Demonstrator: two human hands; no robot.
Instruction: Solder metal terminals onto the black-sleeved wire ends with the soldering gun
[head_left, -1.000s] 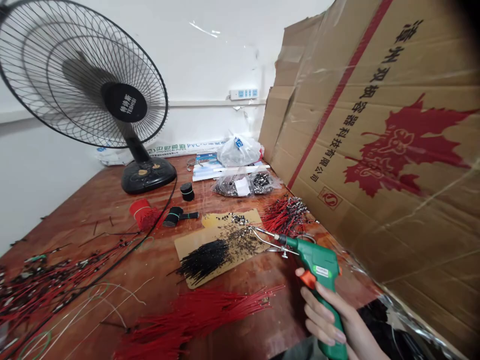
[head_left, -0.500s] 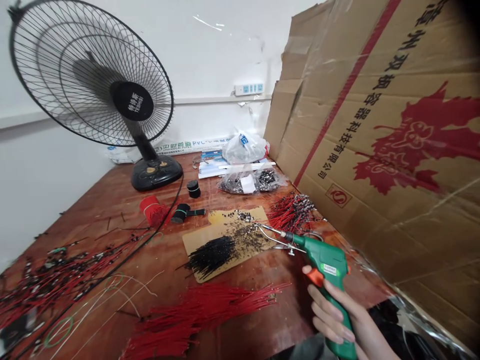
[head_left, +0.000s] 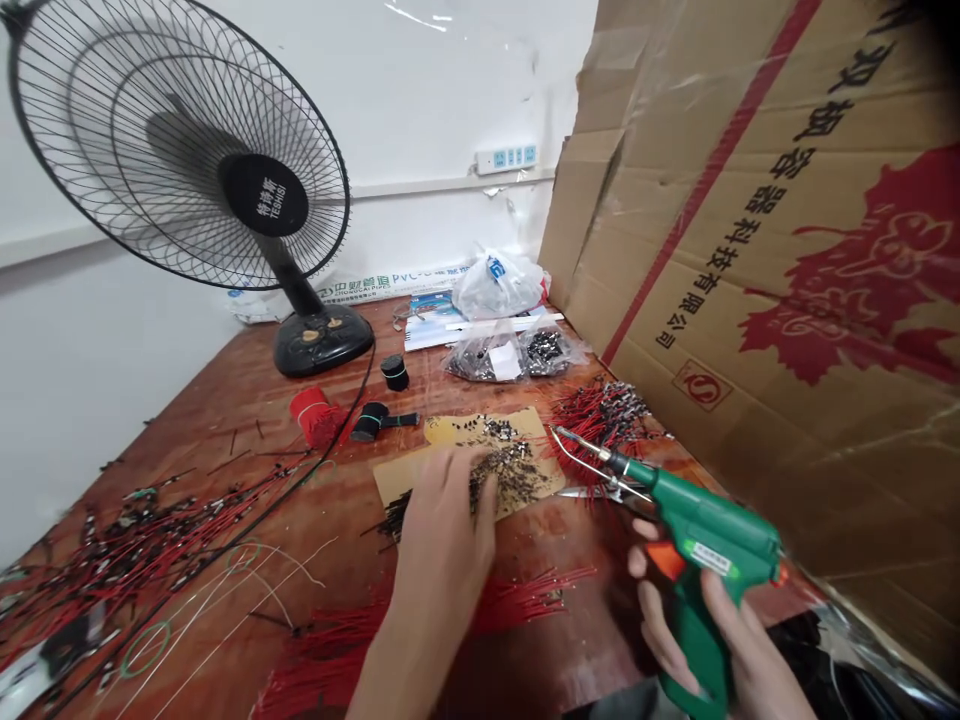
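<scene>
My right hand [head_left: 742,640] is wrapped round the handle of a green soldering gun [head_left: 712,530] with an orange trigger; its metal tip points left, near a pile of red wires with pale ends [head_left: 600,415]. Over the cardboard sheet [head_left: 442,430] reaches my left hand [head_left: 446,510], covering part of the black wires [head_left: 396,518]. Its fingertips are by the small dark pieces [head_left: 517,470]; whether they pinch anything is hidden. Red wires [head_left: 525,600] lie beneath my left forearm.
A black fan [head_left: 322,340] stands at the back left. Black rolls [head_left: 394,372] and a red bundle [head_left: 311,410] lie mid-table. Plastic bags of parts [head_left: 517,355] sit at the back. A large carton [head_left: 675,230] walls the right side. Tangled wires [head_left: 172,540] spread at left.
My left hand has come into view over the cardboard sheet. My right hand has moved slightly right with the soldering gun, whose tip is now off the sheet. The view has shifted a little.
</scene>
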